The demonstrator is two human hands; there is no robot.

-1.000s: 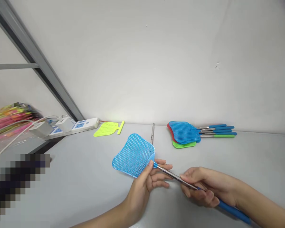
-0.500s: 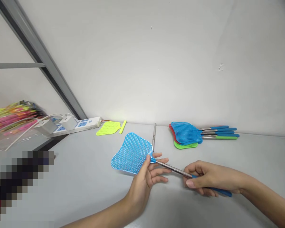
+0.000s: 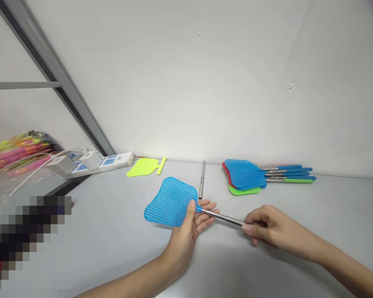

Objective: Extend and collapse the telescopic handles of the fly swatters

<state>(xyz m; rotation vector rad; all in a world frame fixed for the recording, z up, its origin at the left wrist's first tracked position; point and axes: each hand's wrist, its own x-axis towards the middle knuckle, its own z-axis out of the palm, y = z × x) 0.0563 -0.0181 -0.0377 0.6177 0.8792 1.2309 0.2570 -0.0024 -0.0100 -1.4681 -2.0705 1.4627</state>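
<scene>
A blue fly swatter (image 3: 170, 202) with a metal telescopic shaft is held between both hands above the table. My left hand (image 3: 186, 234) pinches its neck, thumb on top and the other fingers stretched out underneath. At the lower end, my right hand (image 3: 270, 227) is closed around the grip, which is mostly hidden by the fingers. A loose metal rod (image 3: 202, 180) lies just beyond my left fingertips. Farther back on the left rests a yellow swatter head (image 3: 143, 167) with a short crosspiece.
Several blue, red and green fly swatters (image 3: 245, 174) are stacked at the back right, handles pointing right. A white power strip (image 3: 119, 159) with plugged-in chargers and cables lies at left, near bagged colourful items (image 3: 21, 151). A wall (image 3: 205, 103) closes off the table's back.
The swatter's head has turned to show its face more flatly and shifted slightly left. My right hand has moved a little, now covering more of the blue grip.
</scene>
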